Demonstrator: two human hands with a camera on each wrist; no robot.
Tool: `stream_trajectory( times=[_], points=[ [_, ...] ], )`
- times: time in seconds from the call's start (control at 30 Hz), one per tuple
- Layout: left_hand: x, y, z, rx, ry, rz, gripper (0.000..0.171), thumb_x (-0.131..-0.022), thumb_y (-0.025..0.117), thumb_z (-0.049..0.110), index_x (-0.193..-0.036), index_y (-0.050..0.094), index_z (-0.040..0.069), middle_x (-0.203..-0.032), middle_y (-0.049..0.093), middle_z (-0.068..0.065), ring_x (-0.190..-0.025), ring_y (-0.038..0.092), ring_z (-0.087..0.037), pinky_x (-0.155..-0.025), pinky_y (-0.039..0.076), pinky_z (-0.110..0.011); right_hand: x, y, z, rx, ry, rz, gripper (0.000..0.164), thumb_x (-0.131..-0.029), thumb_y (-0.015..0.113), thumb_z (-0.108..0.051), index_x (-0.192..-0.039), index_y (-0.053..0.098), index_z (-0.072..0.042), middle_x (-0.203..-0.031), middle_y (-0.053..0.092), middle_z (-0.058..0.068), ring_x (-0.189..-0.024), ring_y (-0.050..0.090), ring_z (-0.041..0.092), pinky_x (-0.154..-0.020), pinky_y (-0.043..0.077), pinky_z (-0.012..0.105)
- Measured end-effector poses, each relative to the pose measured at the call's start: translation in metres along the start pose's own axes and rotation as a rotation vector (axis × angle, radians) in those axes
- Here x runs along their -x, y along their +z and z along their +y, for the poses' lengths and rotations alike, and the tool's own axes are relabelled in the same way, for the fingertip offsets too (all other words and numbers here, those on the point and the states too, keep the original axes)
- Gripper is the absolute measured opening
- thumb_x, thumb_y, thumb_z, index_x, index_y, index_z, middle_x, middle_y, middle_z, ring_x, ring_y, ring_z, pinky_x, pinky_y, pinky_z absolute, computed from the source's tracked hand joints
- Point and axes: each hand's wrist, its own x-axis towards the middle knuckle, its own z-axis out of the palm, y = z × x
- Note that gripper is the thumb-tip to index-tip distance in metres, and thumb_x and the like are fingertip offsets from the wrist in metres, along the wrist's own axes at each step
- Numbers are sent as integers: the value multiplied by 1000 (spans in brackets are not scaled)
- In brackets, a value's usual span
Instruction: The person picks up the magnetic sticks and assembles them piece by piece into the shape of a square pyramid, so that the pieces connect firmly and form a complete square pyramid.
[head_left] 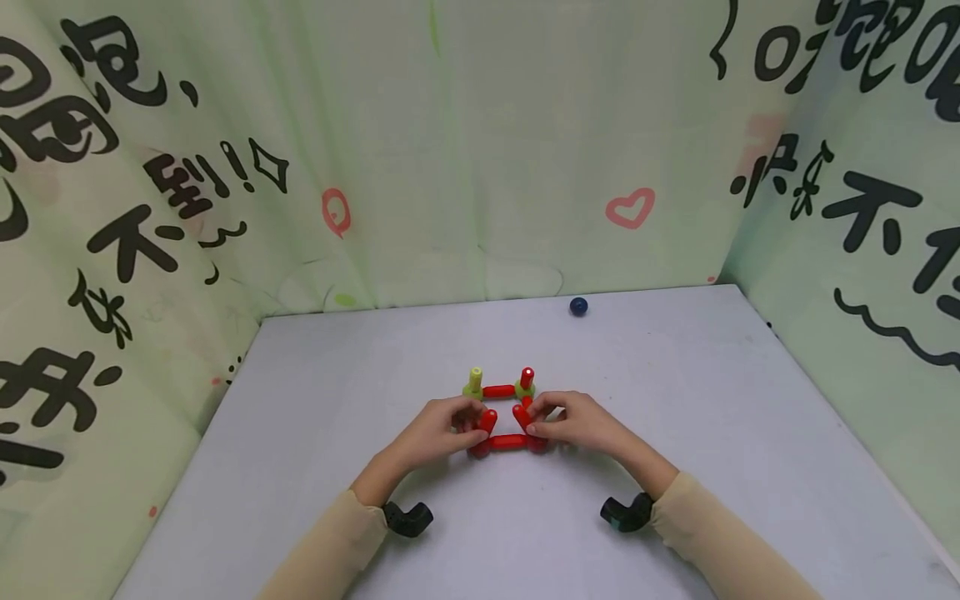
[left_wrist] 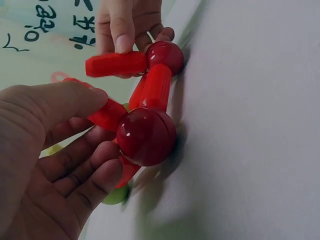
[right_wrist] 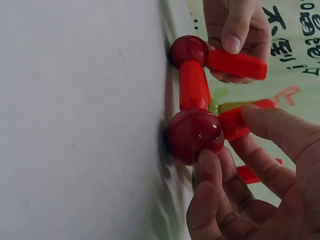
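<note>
A frame of red plastic rods and ball joints lies on the white table. Two dark red balls at its near corners, the left one (left_wrist: pixel 146 137) and the right one (right_wrist: pixel 195 136), are joined by a red rod (head_left: pixel 509 442). My left hand (head_left: pixel 450 427) pinches the upright red rod (left_wrist: pixel 107 114) on the left ball, fingertips at that ball. On the right ball, my right hand (head_left: pixel 576 419) pinches another upright rod (right_wrist: pixel 235 124). Green balls form the far corners, carrying a yellow-green upright rod (head_left: pixel 476 377) and a red one (head_left: pixel 527 377).
A dark blue ball (head_left: pixel 578 307) sits by the table's back edge. Light green curtains (head_left: pixel 480 150) with black writing stand behind and at both sides of the table (head_left: pixel 360 350). Black devices are worn at the left wrist (head_left: pixel 408 520) and right wrist (head_left: pixel 627 513).
</note>
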Motion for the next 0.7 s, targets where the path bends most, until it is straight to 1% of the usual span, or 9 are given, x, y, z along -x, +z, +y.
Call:
stream_trajectory(
  times=[0.17,0.33,0.47,0.53,0.63,0.7],
  points=[
    [-5,3,2,-15,0,18,19,-94,76,17,-110,68,11,-87,65,5,-78,59,-11,-69,51,-22,-1,4,-2,18,27,40,16,-93,75,-21,-104,71,-11,-94,65,3,-67,61,19,-59,52,34],
    [-9,5,3,-35,1,26,17,-94,76,16,-108,68,10,-83,65,5,-75,59,-9,-66,50,-22,-3,6,-4,41,34,57,14,-94,75,-21,-103,71,-12,-89,63,1,-65,58,17,-57,48,30],
    [-9,5,3,-39,-5,27,18,-94,76,18,-109,69,10,-84,65,5,-75,59,-9,-67,51,-22,-3,7,-5,55,36,63,13,-93,75,-22,-103,71,-13,-87,62,1,-65,56,15,-57,46,28],
    [-9,4,3,-38,-10,38,19,-95,75,21,-110,69,11,-85,66,5,-76,59,-10,-67,51,-23,-3,6,-5,58,42,67,14,-94,74,-24,-103,71,-14,-88,63,1,-66,57,15,-58,47,28],
    [-9,1,2,-26,-36,96,18,-97,72,24,-111,70,13,-88,67,5,-79,60,-12,-69,52,-23,-4,4,-5,51,60,102,17,-96,72,-25,-108,71,-13,-94,66,2,-69,60,16,-61,51,28],
    [-10,-1,1,-18,-44,171,15,-99,71,24,-110,69,14,-89,66,4,-80,59,-13,-69,52,-24,-6,2,-6,37,70,156,21,-97,71,-24,-114,69,-11,-98,68,4,-71,62,18,-63,53,29]
  ],
)
